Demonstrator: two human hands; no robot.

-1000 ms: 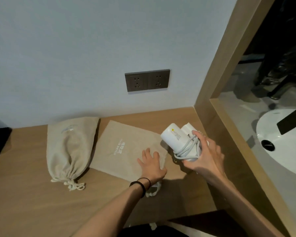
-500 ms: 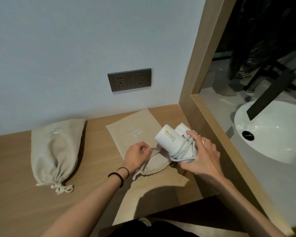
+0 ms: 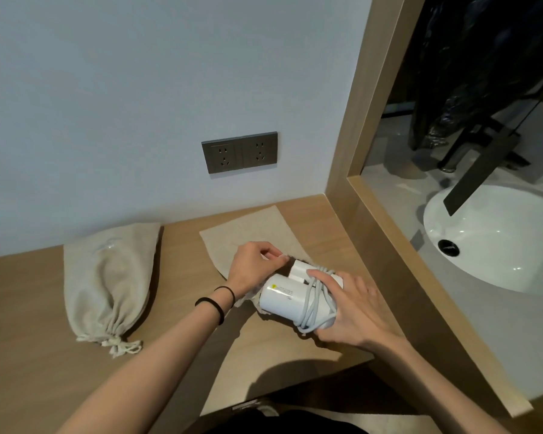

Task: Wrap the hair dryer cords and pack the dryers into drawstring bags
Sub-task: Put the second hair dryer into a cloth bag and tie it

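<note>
A white hair dryer [image 3: 282, 297] with its grey cord [image 3: 315, 303] wound around it lies at the mouth of a flat beige drawstring bag [image 3: 251, 230] on the wooden counter. My right hand [image 3: 355, 311] grips the dryer from the right, over the cord. My left hand [image 3: 254, 266] pinches the bag's upper rim and holds the mouth apart; the dryer's folded handle end points into the opening. A second beige bag [image 3: 110, 277], filled and drawn closed, lies to the left.
The wooden counter [image 3: 29, 355] meets a white wall with a dark double socket [image 3: 239, 152]. A wooden frame [image 3: 389, 233] bounds the right side, with a white basin [image 3: 496, 239] and dark tap beyond it. The counter's front edge runs just below my forearms.
My left hand has lifted off the flat bag, gathered its rim and pulled the mouth apart. My right hand has lowered the dryer to the bag's opening.
</note>
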